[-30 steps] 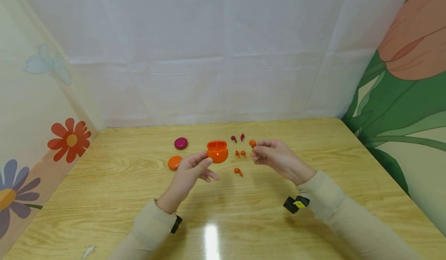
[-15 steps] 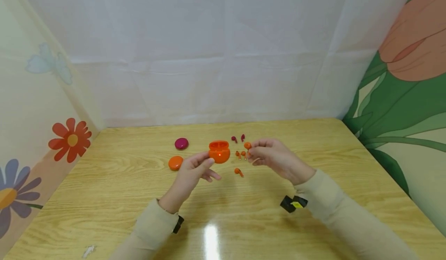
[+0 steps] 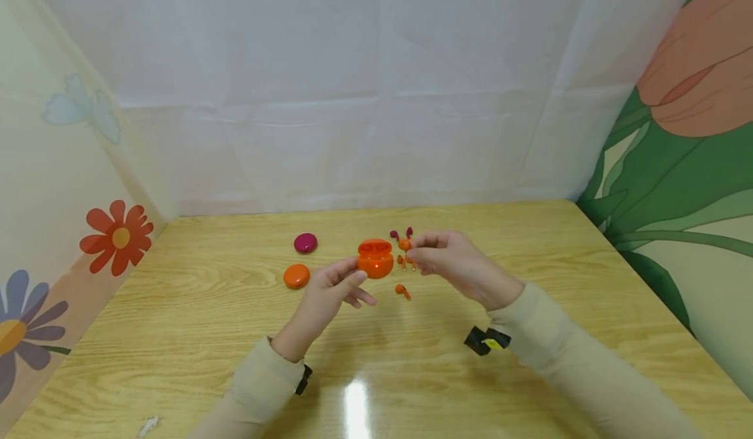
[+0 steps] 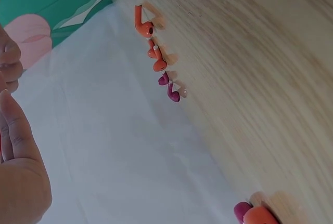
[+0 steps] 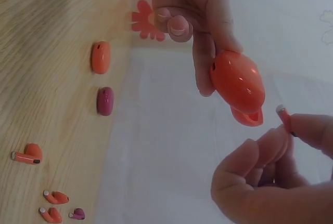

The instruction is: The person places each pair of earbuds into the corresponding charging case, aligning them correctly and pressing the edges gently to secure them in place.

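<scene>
In the head view my left hand [image 3: 326, 292] pinches an orange earbud case [image 3: 376, 266] between thumb and fingers, its lid raised. The case is held up over the table, and its glossy underside faces the right wrist camera. Close to its right, my right hand [image 3: 450, 261] pinches an orange earbud [image 5: 284, 117] by the stem; in the right wrist view the stem's pale tip points toward the open case, with a small gap between them. One loose orange earbud [image 3: 402, 290] lies below the hands. Behind it lie a pair of smaller orange earbuds [image 4: 159, 65], partly overlapped by my right fingers.
Two magenta earbuds [image 4: 174, 93] lie farther back on the wooden table [image 3: 235, 334]. At left sit a closed magenta case [image 3: 305, 243] and a closed orange case [image 3: 296, 276]. A white cloth [image 3: 376, 99] hangs behind the table's far edge.
My right hand has carried the orange earbud leftward, closer to the case. My left hand has shifted the case slightly right. The things on the table have stayed put.
</scene>
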`<state>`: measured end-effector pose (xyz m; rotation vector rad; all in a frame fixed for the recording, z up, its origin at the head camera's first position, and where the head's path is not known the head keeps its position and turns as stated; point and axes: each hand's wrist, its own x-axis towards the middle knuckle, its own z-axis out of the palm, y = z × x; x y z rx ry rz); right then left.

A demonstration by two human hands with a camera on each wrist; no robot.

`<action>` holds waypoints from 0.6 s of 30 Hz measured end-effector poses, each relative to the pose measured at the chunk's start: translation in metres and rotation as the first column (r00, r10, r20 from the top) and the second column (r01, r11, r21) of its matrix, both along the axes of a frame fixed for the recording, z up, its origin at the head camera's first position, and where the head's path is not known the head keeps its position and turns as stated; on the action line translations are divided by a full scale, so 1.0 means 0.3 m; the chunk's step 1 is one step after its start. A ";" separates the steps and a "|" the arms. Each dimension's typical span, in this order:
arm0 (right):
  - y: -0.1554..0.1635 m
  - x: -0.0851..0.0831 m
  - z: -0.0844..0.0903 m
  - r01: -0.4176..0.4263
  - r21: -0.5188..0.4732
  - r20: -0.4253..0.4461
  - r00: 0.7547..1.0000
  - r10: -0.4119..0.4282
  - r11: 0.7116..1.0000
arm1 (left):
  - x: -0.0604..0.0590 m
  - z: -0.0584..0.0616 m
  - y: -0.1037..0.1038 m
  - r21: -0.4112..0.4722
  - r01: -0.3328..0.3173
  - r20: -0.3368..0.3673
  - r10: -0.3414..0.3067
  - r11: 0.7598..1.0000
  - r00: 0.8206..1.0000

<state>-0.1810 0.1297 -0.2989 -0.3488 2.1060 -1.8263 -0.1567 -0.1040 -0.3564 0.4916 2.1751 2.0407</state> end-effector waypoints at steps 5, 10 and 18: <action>-0.020 0.001 0.005 0.001 0.022 -0.026 1.000 0.000 1.000 | 0.001 -0.003 0.005 -0.002 -0.001 -0.029 0.001 1.000 1.000; -0.034 0.003 0.012 -0.012 0.019 -0.045 0.999 0.013 1.000 | 0.004 0.000 0.008 -0.003 0.011 -0.040 -0.011 1.000 0.999; -0.057 0.000 0.018 -0.040 0.038 -0.082 0.996 0.043 0.998 | 0.003 0.002 0.016 -0.014 0.053 -0.098 -0.054 0.998 0.994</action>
